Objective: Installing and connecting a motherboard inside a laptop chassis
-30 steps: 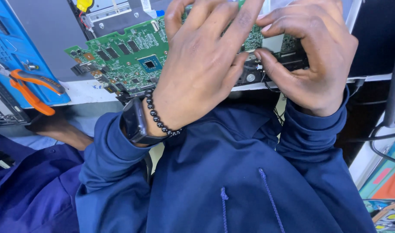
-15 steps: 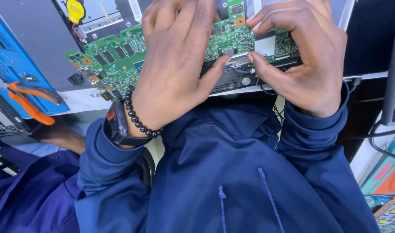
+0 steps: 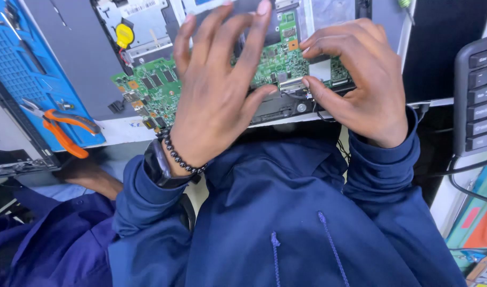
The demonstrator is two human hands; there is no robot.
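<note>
A green circuit board [image 3: 153, 90] lies inside an opened grey laptop chassis [image 3: 73, 58] at the table's near edge. My left hand [image 3: 217, 101] is spread flat over the board's middle, fingers apart, thumb near a black part at the board's front edge. My right hand [image 3: 360, 87] curls over the board's right end, fingertips on a small silver connector [image 3: 292, 84]. Which hand bears the board's weight cannot be made out. A black watch and a dark bead bracelet [image 3: 182, 159] sit on my left wrist. Both arms wear navy sleeves.
Orange-handled pliers [image 3: 62, 127] rest on a blue mat [image 3: 36, 79] at the left. A yellow round coin cell [image 3: 125, 35] sits in the chassis. A black keyboard [image 3: 476, 95] with cables stands at the right. Another person's forearm [image 3: 92, 178] lies below the table at the left.
The view has tipped down, so the board and hands sit lower in frame. My left hand has opened from a close cover into spread fingers; my right fingertips have shifted onto the silver connector.
</note>
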